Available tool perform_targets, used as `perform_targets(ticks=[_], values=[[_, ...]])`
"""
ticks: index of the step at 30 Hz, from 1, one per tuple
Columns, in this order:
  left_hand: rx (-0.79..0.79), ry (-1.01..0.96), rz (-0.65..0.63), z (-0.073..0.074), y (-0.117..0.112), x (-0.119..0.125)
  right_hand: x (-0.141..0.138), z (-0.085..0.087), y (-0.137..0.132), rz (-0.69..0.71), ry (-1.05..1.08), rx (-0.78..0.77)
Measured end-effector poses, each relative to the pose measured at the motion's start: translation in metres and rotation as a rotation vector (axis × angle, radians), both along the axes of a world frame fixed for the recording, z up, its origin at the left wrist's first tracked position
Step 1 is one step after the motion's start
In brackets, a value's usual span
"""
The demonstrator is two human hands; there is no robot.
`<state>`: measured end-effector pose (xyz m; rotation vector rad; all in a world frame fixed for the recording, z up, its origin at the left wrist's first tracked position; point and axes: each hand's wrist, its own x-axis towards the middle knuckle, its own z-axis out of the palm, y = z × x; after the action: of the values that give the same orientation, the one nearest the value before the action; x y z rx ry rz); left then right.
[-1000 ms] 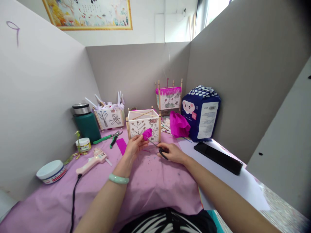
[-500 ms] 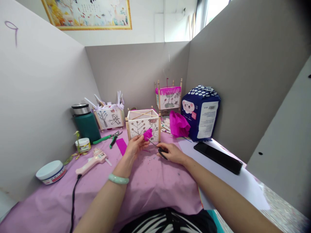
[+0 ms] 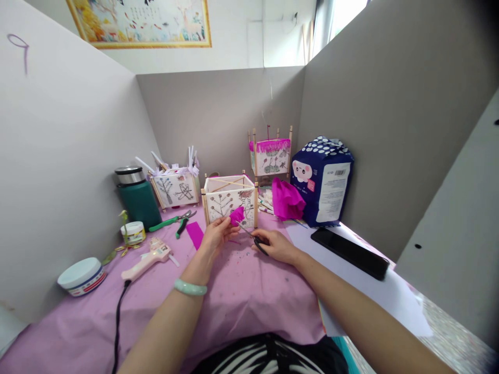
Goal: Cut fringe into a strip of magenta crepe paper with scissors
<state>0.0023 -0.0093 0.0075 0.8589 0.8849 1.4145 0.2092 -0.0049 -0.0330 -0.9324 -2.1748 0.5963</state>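
Between the fingertips of my left hand point(image 3: 217, 236) is a small piece of magenta crepe paper point(image 3: 237, 215), pinched and bunched up. My right hand point(image 3: 277, 246) is closed around the black handles of a pair of scissors point(image 3: 259, 243), whose blades point up and left to the paper's lower edge. Just behind both hands stands a box-shaped paper lantern point(image 3: 230, 202) with wooden stick corners and plant drawings on its front. A flat magenta paper strip point(image 3: 195, 235) lies left of my left hand.
On the left are a pink glue gun point(image 3: 150, 258), green-handled pruners point(image 3: 171, 222), a green flask point(image 3: 138, 200) and a white tub point(image 3: 82, 275). On the right, a black phone point(image 3: 350, 253) lies on white paper before a blue package point(image 3: 322, 182). Crumpled magenta paper point(image 3: 287, 200) sits behind.
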Motion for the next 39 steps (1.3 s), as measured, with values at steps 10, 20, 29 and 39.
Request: perform_targets(ticks=[10,20,29,39], values=[[-0.012,0.009,0.009,-0.001,0.0011,-0.0008,-0.0001,-0.0007,0.0006,-0.013,-0.011,-0.006],[-0.003,0.012,-0.003,-0.001,-0.0004,0.0014,-0.0002,-0.003,0.002,-0.01,-0.01,-0.01],[-0.018,0.025,0.0,-0.0011,-0.0015,0.0033,-0.002,-0.0038,0.0033,-0.018,-0.005,0.002],[-0.027,0.033,0.0,-0.0017,-0.0009,0.0033,-0.0019,-0.0034,0.003,-0.008,-0.004,0.014]])
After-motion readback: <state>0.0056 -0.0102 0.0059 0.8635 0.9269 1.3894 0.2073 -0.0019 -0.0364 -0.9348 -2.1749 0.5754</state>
